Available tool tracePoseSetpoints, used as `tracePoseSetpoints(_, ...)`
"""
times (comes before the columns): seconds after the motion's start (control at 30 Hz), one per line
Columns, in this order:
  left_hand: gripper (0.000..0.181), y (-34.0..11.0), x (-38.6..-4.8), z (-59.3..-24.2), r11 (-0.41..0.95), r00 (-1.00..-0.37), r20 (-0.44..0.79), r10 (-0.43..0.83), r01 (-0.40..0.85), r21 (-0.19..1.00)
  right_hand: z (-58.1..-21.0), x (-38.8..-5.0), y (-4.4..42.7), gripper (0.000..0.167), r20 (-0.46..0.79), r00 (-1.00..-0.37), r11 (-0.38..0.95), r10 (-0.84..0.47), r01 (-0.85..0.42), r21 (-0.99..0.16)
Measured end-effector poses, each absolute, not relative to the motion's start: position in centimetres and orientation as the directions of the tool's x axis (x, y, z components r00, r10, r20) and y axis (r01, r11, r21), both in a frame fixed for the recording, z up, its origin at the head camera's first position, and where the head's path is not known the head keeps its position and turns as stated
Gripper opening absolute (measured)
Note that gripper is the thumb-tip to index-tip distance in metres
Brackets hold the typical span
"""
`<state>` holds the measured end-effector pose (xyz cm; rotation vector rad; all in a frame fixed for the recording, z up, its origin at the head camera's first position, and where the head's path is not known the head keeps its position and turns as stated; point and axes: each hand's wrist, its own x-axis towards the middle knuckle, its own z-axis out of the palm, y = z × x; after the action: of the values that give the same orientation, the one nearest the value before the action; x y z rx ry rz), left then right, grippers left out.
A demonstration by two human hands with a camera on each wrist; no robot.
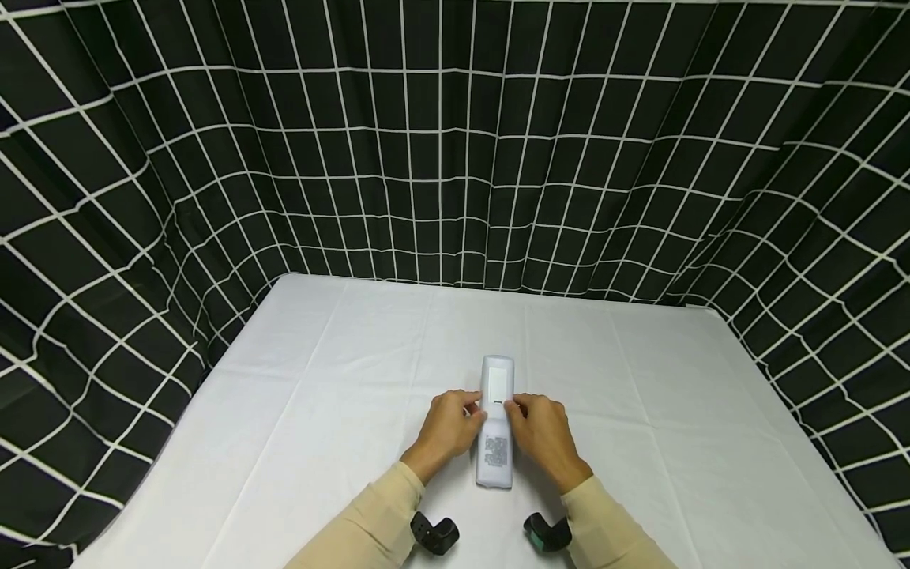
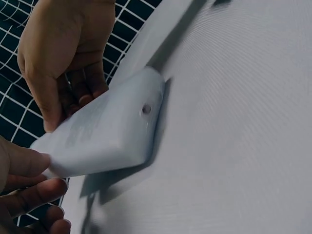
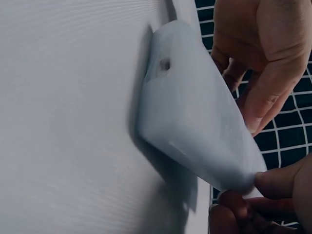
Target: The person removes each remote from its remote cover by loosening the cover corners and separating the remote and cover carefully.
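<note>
A long white handheld device (image 1: 495, 442) with a narrowed middle lies lengthwise in front of me. A pale rectangular panel marks its far half, and small dark print its near half. My left hand (image 1: 449, 427) pinches its left side at the middle, and my right hand (image 1: 542, 431) pinches the right side. In the left wrist view, the device's (image 2: 105, 131) near end shows a small round hole; the left hand (image 2: 36, 197) is at lower left. In the right wrist view, the right hand (image 3: 280, 195) grips the device (image 3: 195, 107) at lower right. Its underside is hidden.
A white cloth covers the table (image 1: 341, 356). Black curtains with a white grid (image 1: 455, 142) enclose the back and both sides. A black wrist camera (image 1: 435, 533) sits at the left wrist and another black camera (image 1: 547, 533) at the right.
</note>
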<state>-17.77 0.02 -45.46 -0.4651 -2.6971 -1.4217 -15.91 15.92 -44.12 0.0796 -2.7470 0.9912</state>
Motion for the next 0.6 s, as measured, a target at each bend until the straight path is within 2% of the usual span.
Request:
tracePoseSetpoints(0.23,0.03,0.0,-17.7,-46.1,0.555,-0.96,0.117,0.256,0.245,0.795,-44.8,-15.8,15.8,0.02,0.147,-0.989,0.785,0.018,-0.077,-0.615)
tracePoseSetpoints(0.6,0.026,0.0,-17.6,-46.7,0.609,-0.955,0.104,0.279,0.259,0.75,-45.6,-15.6,15.8,0.016,0.133,-0.991,0.803,-0.008,-0.086,-0.59)
